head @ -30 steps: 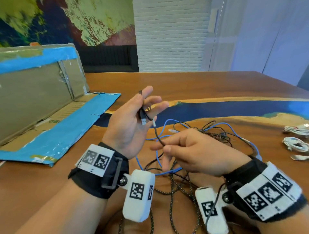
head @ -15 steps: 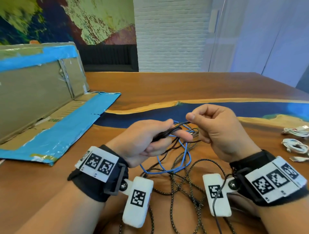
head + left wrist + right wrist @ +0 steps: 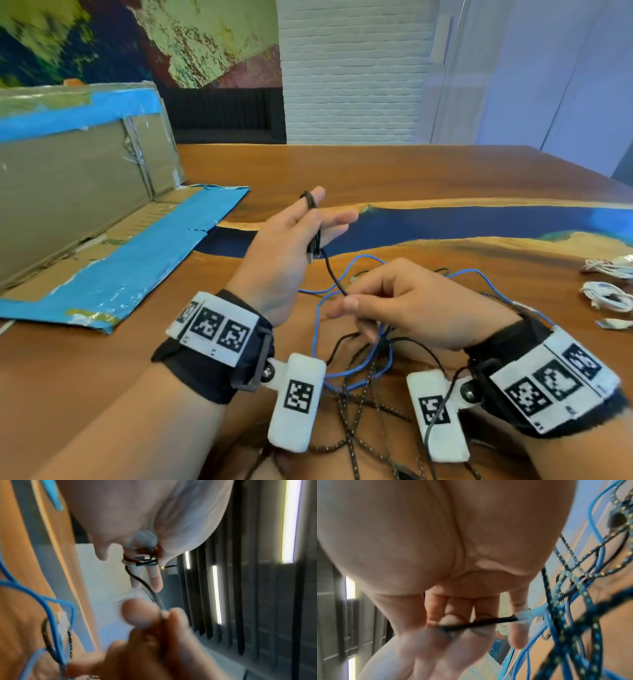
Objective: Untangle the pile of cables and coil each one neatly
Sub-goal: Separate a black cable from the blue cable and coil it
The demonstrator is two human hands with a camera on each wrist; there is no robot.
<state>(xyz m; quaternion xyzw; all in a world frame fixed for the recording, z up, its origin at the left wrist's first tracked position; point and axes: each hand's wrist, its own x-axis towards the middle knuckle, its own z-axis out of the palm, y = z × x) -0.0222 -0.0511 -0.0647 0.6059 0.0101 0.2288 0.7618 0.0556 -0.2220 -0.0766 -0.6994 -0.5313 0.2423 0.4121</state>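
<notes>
My left hand (image 3: 318, 219) is raised palm-up above the table, a thin black cable (image 3: 330, 270) wound in loops round its fingers. In the left wrist view the thumb presses on those loops (image 3: 142, 559). The cable's plug (image 3: 310, 257) hangs by the palm. From there the black cable runs down to my right hand (image 3: 352, 301), which pinches it between thumb and forefinger (image 3: 479, 622). Under both hands lies a tangle of a blue cable (image 3: 317, 329) and a dark braided cable (image 3: 349, 411).
Two coiled white cables (image 3: 606, 294) and a loose white plug (image 3: 613, 323) lie at the right edge of the wooden table (image 3: 376, 171). An opened cardboard box with blue tape (image 3: 85, 205) stands at the left.
Half a second ago the hands met low, the right hand over the left fingers. Now the left hand is raised with fingers spread, and the right hand has dropped lower along the black cable.
</notes>
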